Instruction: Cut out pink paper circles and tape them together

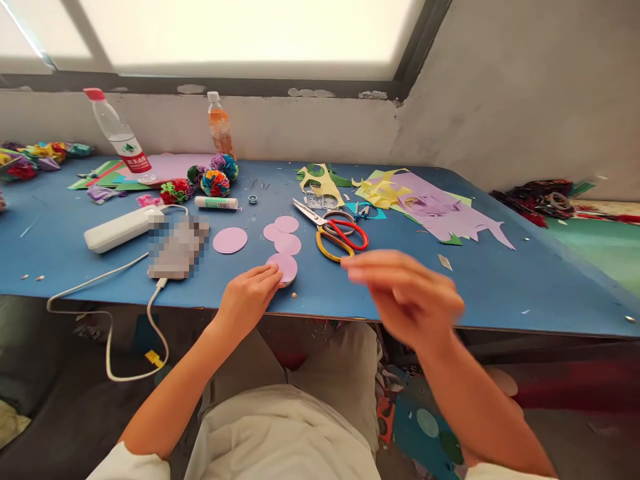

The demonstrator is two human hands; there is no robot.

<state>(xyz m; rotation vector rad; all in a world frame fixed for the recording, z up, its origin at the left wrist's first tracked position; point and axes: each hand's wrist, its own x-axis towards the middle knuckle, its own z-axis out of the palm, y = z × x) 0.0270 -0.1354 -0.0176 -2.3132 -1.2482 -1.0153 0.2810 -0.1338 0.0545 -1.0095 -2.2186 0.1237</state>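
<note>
Near the table's front edge, my left hand (pixel 253 293) grips the left side of a light purple paper circle (pixel 286 267); something darker shows under its lower rim. Just beyond lie several more purple paper circles (pixel 287 244), partly overlapping. A larger purple circle (pixel 230 240) sits apart to the left. My right hand (pixel 413 297) is raised in front of the table, smeared by motion, so its grip does not show clearly. Beyond it rest scissors (pixel 310 213) with red and yellow handles, blades partly apart, touching a second pair (pixel 345 220).
A glue stick (pixel 216 203), a blurred-out phone (pixel 177 250) and a white power bank (pixel 123 228) on a cable lie left. Behind are paper flower balls (pixel 216 181), a water bottle (pixel 123 140) and an orange drink bottle (pixel 221 127). Cut paper scraps (pixel 435 200) spread at right.
</note>
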